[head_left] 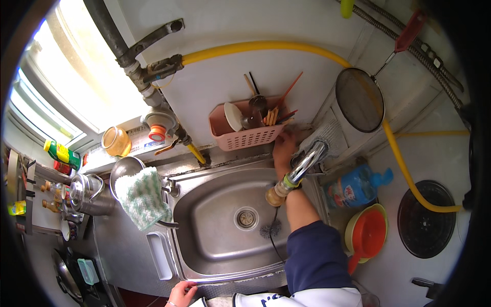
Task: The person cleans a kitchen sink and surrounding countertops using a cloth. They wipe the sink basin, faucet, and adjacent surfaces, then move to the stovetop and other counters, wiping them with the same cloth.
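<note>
taking the drain (247,219) of the steel sink (209,230) as the centre of our dial, we see the pink basket (248,139) at twelve o'clock, beyond the basin and by the wall, with sticks, utensils and a white dish (233,117) in it. our right hand (285,149) reaches to one o'clock, its fingers at the basket's lower right corner; we cannot tell how far open they are or whether they grip it. the faucet (307,165) stands between one and two, over our wrist. our left hand (182,294) lies at seven o'clock by the front edge, fingers loosely bent, and we cannot tell whether it has hold of anything. a dark scrubber (270,229) sits in the sink at four, and a blue bottle (353,188) stands between two and three.
</note>
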`<state>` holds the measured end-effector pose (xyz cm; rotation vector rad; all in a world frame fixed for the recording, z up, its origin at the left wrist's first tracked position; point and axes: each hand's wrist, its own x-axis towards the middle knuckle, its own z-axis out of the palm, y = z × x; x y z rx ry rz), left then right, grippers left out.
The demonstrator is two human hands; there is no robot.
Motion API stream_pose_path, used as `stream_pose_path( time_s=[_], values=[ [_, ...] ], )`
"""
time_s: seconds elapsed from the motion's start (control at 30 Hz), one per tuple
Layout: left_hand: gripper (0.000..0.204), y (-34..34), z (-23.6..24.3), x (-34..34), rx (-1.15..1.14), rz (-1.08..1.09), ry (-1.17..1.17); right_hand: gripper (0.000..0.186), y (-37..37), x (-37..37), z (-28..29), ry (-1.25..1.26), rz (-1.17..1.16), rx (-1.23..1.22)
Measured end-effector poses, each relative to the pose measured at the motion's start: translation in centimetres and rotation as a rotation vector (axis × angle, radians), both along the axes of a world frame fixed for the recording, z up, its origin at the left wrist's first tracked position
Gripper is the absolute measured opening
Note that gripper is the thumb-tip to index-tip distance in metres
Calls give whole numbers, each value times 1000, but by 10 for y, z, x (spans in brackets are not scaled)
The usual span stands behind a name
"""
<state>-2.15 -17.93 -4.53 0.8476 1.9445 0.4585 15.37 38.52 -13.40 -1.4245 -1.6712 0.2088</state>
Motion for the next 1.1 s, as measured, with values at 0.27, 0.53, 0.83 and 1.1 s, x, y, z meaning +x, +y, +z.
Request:
stream_pose_path(
  time_s=[0.27, 0.53, 0.83, 1.1],
  values=[
    [24, 2, 0, -4, -2, 23, 21, 32, 27, 23, 92, 401, 166, 235],
    [22, 9, 0, 3, 44, 7, 8, 56, -10, 28, 65, -308, 311, 18],
    [23, 12, 8, 4, 25, -9, 47, 56, 2, 25, 92, -403, 314, -25],
    [21, 10, 12, 6, 26, 20, 34, 45, -13, 27, 95, -216, 313, 22]
  ],
)
